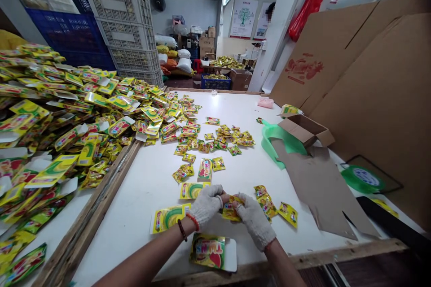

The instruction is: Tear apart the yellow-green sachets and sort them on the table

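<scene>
Both hands wear white knit gloves with bare fingertips. My left hand [208,205] pinches the left edge of a small yellow packet [231,210], and my right hand [254,219] grips its right edge. Below them lies a flat Twins carton [208,251] with its white flap out to the right. Two yellow-green cartons, one [170,219] beside my left wrist and another [192,190] above it, lie on the white table [128,228]. Right of my right hand are several yellow packets [288,214]. A watermelon-print carton [204,170] lies beyond my left hand.
A large heap of cartons [87,103] covers the left side behind a wooden rail [97,206]. Small packets [232,136] lie mid-table. At right are an open cardboard box [303,129], a green bag [274,139] and torn cardboard [319,184]. Crates [124,22] stand behind.
</scene>
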`<state>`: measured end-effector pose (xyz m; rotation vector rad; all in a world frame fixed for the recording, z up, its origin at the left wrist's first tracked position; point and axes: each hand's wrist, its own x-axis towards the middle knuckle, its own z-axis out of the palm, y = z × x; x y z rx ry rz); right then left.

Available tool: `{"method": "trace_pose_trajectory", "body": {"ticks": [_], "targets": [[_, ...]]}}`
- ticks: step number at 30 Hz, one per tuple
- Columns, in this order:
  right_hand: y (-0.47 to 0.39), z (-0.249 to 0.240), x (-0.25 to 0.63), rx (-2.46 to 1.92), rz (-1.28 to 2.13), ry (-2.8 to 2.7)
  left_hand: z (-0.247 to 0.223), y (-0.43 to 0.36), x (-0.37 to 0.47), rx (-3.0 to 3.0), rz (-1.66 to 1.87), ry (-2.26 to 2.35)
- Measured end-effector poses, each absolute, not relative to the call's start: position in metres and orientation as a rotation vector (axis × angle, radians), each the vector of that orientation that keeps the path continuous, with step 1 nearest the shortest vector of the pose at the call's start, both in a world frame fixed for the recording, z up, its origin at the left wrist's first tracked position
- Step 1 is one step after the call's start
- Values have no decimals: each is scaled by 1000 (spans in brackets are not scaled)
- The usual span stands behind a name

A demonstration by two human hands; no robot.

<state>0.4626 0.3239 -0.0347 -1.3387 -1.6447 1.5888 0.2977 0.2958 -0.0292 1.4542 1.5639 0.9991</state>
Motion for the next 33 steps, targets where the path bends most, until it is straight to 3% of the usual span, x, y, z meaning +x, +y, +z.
{"method": "trace_pose_trajectory", "body": {"ticks": [4,10,19,33], "targets": [[324,-37,468,-1400,1571,-1598,-10,333,248,1837,883,1637],[329,-47,480,-1420,1482,-1569,1,386,203,2750,38,1390],[329,-22,471,-1384,1186,-1486,26,346,235,2555,297,1681],[326,5,487,-1385,939,-2223,0,271,284,2287,447,1600]]}}
